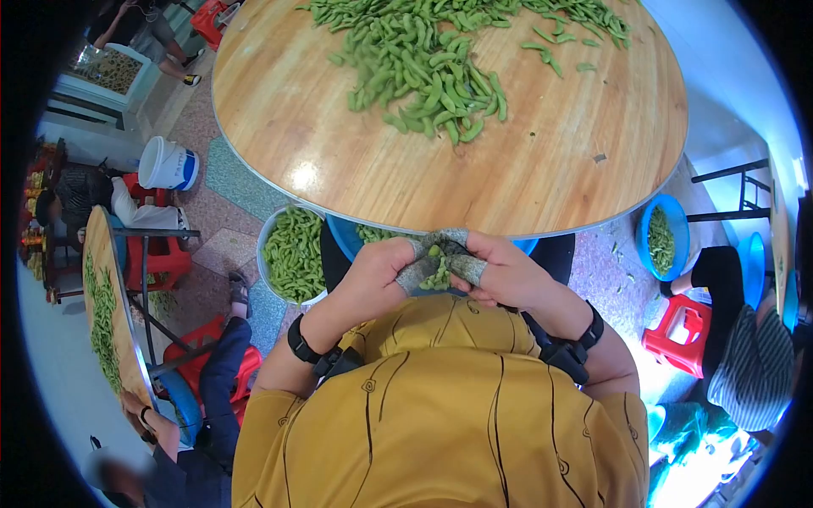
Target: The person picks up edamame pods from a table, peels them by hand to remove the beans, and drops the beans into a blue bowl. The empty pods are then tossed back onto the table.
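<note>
Left hand (373,275) and right hand (506,273), cloth-wrapped fingers pinched shut on one pod (436,251) below the round table (542,178); large unshelled pile (432,63) remains there, shelling seemingly far from finished.

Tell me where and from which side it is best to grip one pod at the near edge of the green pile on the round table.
Grip a pod across its narrow middle, coming from above on the near side: it lies flat at the pile's edge, long and thin, with bare table beside it.

Green pods (440,63) on tan wood-grain worktop (542,161); grey-wrapped fingers (419,271); blue basin (662,237) right of worktop, white bucket (167,164) left.
</note>
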Demonstrator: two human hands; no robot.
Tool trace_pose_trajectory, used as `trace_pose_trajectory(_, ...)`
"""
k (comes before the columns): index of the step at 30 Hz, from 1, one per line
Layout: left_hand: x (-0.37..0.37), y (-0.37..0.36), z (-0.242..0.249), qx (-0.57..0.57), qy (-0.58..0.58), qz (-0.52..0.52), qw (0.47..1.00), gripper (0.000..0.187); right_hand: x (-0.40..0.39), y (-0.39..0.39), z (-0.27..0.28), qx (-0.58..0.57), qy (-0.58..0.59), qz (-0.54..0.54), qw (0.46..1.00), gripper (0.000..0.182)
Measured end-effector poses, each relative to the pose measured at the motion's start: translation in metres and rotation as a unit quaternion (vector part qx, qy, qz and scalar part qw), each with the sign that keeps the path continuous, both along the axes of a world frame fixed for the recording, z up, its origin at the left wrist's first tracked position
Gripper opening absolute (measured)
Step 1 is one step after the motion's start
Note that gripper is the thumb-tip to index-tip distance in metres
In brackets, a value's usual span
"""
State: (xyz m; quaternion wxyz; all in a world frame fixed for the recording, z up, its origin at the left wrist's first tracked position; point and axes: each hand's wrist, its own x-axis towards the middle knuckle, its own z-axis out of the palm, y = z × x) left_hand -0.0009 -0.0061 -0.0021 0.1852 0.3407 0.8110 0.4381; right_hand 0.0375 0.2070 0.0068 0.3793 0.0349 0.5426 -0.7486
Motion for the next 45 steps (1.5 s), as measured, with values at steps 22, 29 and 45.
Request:
trace_pose_trajectory(22, 0.009, -0.007, -0.016, 0.292, -0.66, 0.067, 0.689, 0.017, 0.002, -0.002, 0.004, -0.092, -0.058, -0.015, 0.994, 0.023)
trace_pose_trajectory(29, 0.014, -0.003, -0.016, 0.334, -0.7, 0.019, 0.631, 0.027, -0.006, -0.001, 0.005, -0.063, -0.025, -0.046, 0.997, 0.018)
trace_pose_trajectory(45, 0.012, -0.004, 0.019, 0.18, -0.404, 0.08, 0.893, 0.022, 0.002, -0.017, 0.004, 0.106, 0.137, -0.111, 0.979, 0.019)
